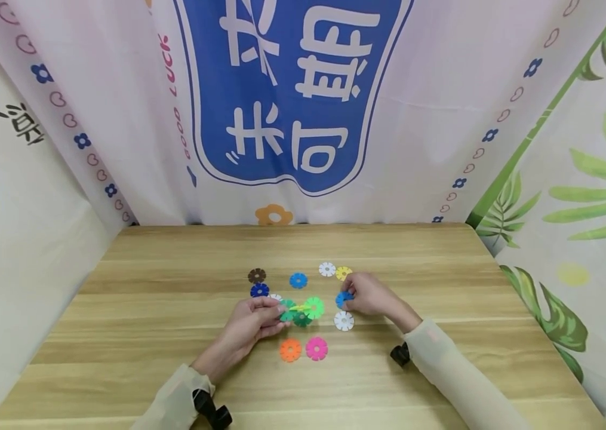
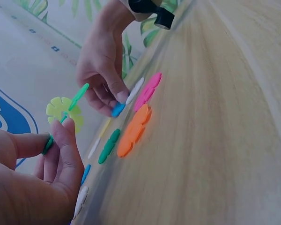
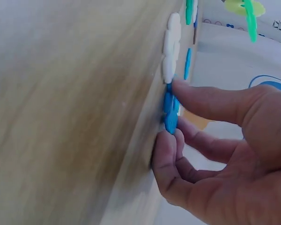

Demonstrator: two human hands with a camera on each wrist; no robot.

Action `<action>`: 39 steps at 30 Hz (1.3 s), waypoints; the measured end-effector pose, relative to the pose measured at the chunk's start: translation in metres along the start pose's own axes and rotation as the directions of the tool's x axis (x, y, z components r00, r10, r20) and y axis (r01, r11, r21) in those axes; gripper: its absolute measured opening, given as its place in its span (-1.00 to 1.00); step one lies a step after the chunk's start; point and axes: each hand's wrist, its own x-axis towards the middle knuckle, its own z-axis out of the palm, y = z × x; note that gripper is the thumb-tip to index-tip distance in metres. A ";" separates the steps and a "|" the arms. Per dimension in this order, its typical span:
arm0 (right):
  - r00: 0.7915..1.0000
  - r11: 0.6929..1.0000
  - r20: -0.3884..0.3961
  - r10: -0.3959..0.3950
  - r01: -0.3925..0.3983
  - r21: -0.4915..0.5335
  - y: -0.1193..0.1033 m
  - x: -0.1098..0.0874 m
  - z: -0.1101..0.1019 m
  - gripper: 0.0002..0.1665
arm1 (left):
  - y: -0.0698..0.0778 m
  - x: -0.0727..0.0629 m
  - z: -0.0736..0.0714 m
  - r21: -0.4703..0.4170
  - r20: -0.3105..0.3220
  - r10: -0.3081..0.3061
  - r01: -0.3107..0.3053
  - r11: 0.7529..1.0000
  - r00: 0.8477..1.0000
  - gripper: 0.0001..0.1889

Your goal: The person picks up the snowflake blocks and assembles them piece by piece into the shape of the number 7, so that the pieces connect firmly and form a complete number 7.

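Note:
My left hand (image 1: 249, 325) pinches a small chain of notched plastic snowflake discs by its teal-green disc (image 1: 287, 310). A yellow disc (image 2: 61, 110), seen edge-on in the head view, joins it to a bright green disc (image 1: 314, 308). The chain is held above the table. Over to the right, my right hand (image 1: 368, 294) has thumb and fingers on the edges of a blue disc (image 3: 170, 110), which is at the tabletop. A white disc (image 1: 344, 321) lies just nearer than that blue one. Below the chain lies a dark green disc (image 1: 302, 319), partly covered in the head view.
Loose discs lie around the hands on the wooden table (image 1: 174, 263): brown (image 1: 257, 275), dark blue (image 1: 260, 290), blue (image 1: 298, 280), white (image 1: 326, 269), yellow (image 1: 343, 273), orange (image 1: 290, 350) and pink (image 1: 316, 349). Another white disc (image 1: 276, 297) is partly hidden by the left hand. A printed curtain (image 1: 421, 119) hangs behind.

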 end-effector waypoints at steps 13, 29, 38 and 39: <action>0.981 0.955 -0.134 -0.137 0.167 0.243 -0.001 -0.030 -0.006 -0.94 | 0.005 0.002 0.002 -0.004 0.001 0.003 -0.003 1.000 1.000 -0.67; 0.984 0.796 -0.154 -0.088 0.162 0.583 0.002 -0.046 0.003 -0.75 | 0.007 0.002 0.004 -0.018 0.019 0.009 -0.008 1.000 1.000 -0.68; 0.958 0.828 -0.239 -0.159 0.261 0.496 -0.004 -0.047 0.012 -0.85 | 0.005 0.003 0.005 0.008 0.039 0.007 -0.007 1.000 0.999 -0.72; 0.955 0.830 -0.247 -0.164 0.269 0.490 -0.005 -0.047 0.014 -0.87 | 0.005 0.002 0.004 0.013 0.037 0.009 -0.010 1.000 0.999 -0.73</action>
